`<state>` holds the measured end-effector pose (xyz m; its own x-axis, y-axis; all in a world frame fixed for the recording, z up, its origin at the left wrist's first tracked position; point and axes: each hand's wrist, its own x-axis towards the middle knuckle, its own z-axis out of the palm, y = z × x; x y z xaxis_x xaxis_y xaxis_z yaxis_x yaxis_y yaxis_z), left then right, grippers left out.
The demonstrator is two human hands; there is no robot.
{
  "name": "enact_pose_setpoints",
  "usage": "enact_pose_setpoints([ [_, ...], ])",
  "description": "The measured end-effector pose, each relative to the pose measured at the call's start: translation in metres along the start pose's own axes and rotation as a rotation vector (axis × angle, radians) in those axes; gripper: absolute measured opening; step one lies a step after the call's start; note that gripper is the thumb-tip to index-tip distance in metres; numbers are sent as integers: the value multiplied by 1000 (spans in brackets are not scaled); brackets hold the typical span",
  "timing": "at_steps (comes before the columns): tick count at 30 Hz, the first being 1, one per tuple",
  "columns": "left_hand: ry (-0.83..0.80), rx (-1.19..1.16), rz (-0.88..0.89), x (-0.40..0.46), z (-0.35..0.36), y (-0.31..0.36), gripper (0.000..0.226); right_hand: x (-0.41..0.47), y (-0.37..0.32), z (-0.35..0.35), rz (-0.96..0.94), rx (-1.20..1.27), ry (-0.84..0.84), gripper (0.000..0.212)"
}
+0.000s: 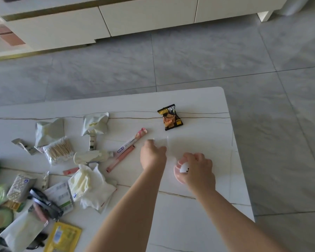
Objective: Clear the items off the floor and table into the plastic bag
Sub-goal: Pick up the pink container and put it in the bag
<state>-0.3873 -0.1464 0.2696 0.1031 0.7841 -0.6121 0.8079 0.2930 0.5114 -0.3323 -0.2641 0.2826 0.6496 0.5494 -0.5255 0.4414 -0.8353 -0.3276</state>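
While both hands worked at the right half of the white marble-veined table (198,224), we logged the state. Our left hand (153,155) pinched the near edge of a clear, nearly invisible plastic bag (171,140) lying flat at 12 o'clock from it; fingers curled narrow on the film. Our right hand (198,170) gripped a round pink-and-white toy with a small dotted face (182,170), fingers wrapped over its top.

Judgement on the step in hand: the bag mouth probably needs lifting and spreading before the toy goes in. We judged that the left pinch should raise one layer only, so the right hand can slide the toy through at 11 o'clock without crumpling the film.

Count of what remained on the table:
- one black-and-orange snack packet (170,119), at 12 o'clock, well apart from the hands
- one long white-and-pink toothbrush box (131,142), at 10 o'clock
- one clear pack of wooden cotton swabs (59,150)
- one yellow flat sachet (64,237), at 8 o'clock
- several crumpled white wrappers and tissues, number uncertain

No litter showed on the grey tiled floor (225,60).
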Motion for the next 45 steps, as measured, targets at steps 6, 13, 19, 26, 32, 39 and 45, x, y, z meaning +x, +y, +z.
enact_pose_setpoints([
  [6,-38,-98,184,16,0,40,48,2,-1,2,17,-45,0,30],
  [13,-10,-10,255,41,18,65,48,1,1,2,1,-72,14,31],
  [19,-6,-137,151,49,28,64,57,5,1,5,25,-64,-7,30],
  [26,-66,-152,20,42,17,36,54,5,0,12,28,-57,29,32],
  [32,-67,-291,24,9,-11,-2,69,-5,-2,16,88,7,107,32],
  [39,-173,-447,-82,-52,-60,-40,36,-45,14,19,-93,119,-24,17],
  [45,-272,-719,-132,-125,-127,-57,49,-112,-21,-47,-154,416,-167,29],
])
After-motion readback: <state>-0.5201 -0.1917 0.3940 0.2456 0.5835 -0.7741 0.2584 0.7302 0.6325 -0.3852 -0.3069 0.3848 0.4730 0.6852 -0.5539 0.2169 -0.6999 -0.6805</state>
